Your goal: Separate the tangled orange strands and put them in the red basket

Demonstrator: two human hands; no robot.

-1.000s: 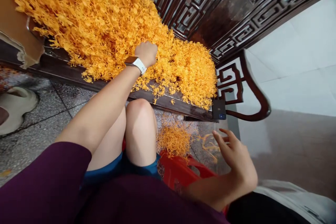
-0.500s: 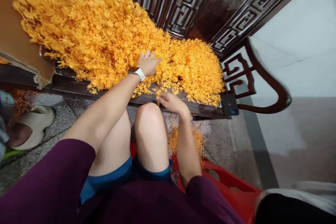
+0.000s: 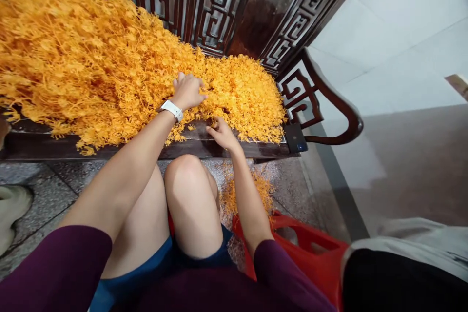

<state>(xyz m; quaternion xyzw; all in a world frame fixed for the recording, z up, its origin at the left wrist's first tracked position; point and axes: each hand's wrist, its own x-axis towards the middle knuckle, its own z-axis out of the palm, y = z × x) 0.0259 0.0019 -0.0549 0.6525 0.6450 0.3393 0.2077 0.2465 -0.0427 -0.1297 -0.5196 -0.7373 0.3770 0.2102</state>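
A large heap of orange artificial-flower pieces (image 3: 109, 58), thin-stemmed and frilly, covers the seat of a dark wooden bench (image 3: 153, 150). My left hand (image 3: 188, 91), with a white-banded watch (image 3: 171, 110) at the wrist, rests on the front of the heap. Its fingers are spread, and the tips partly sink among the pieces. Close to the bench's front edge is my right hand (image 3: 224, 135), thumb and fingers apart, beside a few loose pieces. Nothing held shows clearly in either hand.
The carved bench back (image 3: 219, 0) rises behind the heap. A dark phone (image 3: 296, 138) lies at the right end by the curved armrest (image 3: 347, 107). Orange scraps (image 3: 261, 190) lie on the floor near a red plastic stool (image 3: 318, 253). A pale shoe (image 3: 14, 209) is at left.
The view has shifted right, so the heap and bench sit further left. My right hand has moved up from the bench's edge onto the seat. My left hand stays on the heap.
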